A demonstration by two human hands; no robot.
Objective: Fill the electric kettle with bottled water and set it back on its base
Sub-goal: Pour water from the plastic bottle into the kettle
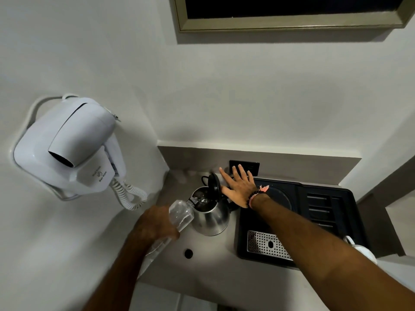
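A steel electric kettle stands on the grey counter, left of the black tray. Its black lid is flipped up. My left hand grips a clear plastic water bottle, tilted so its neck rests over the kettle's open mouth. My right hand hovers flat with fingers spread just right of the raised lid, touching or nearly touching it. The round kettle base sits in the tray's back left part, partly hidden by my right wrist.
The black tray holds a perforated metal drip plate and slotted compartments. A white cup peeks out behind my right forearm. A white wall-mounted hair dryer with coiled cord hangs on the left wall. A black socket plate sits behind.
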